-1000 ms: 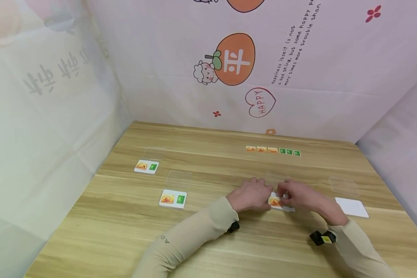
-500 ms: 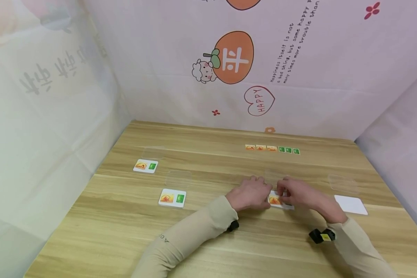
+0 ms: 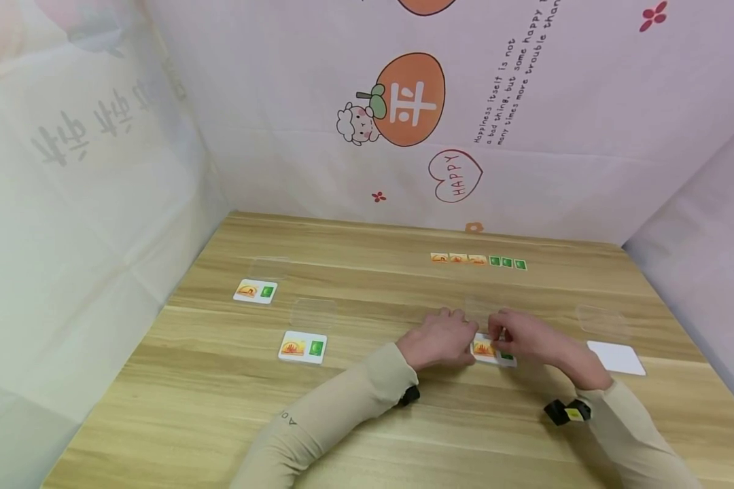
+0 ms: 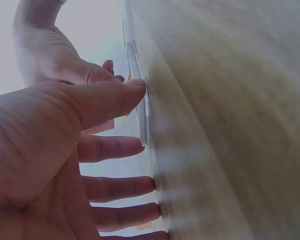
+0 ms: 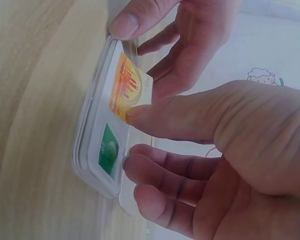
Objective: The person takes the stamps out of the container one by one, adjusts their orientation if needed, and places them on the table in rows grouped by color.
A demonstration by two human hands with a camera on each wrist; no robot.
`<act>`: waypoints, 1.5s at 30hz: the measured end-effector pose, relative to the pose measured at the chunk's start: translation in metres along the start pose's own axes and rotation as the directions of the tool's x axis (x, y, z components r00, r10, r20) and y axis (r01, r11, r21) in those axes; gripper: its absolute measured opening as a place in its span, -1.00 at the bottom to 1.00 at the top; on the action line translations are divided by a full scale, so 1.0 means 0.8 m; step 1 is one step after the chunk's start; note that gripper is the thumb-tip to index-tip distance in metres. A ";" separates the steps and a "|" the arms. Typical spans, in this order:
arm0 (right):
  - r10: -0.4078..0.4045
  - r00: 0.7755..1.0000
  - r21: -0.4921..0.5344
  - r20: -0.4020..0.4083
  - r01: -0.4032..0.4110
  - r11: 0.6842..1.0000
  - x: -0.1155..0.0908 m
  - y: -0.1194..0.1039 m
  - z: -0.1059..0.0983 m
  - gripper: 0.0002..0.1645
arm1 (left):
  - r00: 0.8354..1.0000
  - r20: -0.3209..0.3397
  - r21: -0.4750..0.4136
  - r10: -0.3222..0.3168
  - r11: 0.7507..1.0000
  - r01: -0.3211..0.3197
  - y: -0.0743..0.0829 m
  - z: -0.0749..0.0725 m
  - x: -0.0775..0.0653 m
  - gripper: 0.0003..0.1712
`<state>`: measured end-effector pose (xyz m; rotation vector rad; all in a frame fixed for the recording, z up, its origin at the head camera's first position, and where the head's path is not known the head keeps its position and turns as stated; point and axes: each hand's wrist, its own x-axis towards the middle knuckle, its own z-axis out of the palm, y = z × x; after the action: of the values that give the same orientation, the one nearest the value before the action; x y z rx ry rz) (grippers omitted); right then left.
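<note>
A thin white card [image 5: 92, 115] in a clear case lies flat on the table, bearing an orange picture stamp [image 5: 126, 82] and a smaller green stamp [image 5: 108, 150]. My left hand [image 3: 440, 339] grips the card's left end between thumb and index finger, its other fingertips down on the table. From the opposite side my right hand [image 3: 532, 343] reaches over the card and pinches the orange stamp near its inner corner, thumb on the printed face. The stamp's toothed back edge stands up from the card. Part of the green stamp is hidden under my right fingers in the head view.
Two more stamped cards lie at left, one nearer [image 3: 302, 346] and one farther [image 3: 255, 291]. At right is a blank white card [image 3: 616, 358]. Clear plastic covers [image 3: 314, 314] lie behind the cards. A row of small orange and green stamps [image 3: 477, 260] sits toward the back.
The head view has shifted slightly. Both hands stay at the same card, and a little more of its green stamp shows below my right fingers.
</note>
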<state>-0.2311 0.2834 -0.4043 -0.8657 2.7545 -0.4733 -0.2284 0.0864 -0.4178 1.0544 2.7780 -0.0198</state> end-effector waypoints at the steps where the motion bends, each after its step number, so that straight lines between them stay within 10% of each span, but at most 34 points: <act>1: -0.002 1.000 -0.001 -0.003 0.002 1.000 0.000 0.000 -0.001 -0.80 | 1.000 0.001 0.000 0.001 1.000 -0.001 0.000 0.000 0.001 -0.64; 45: 0.029 0.999 0.062 0.026 -0.031 0.998 -0.004 -0.003 -0.012 -0.81 | 1.000 -0.004 -0.048 0.027 0.998 -0.028 -0.008 0.004 -0.002 -0.58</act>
<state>-0.2302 0.2852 -0.3943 -0.8093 2.7102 -0.5358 -0.2308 0.0803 -0.4209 1.0816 2.7518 0.0515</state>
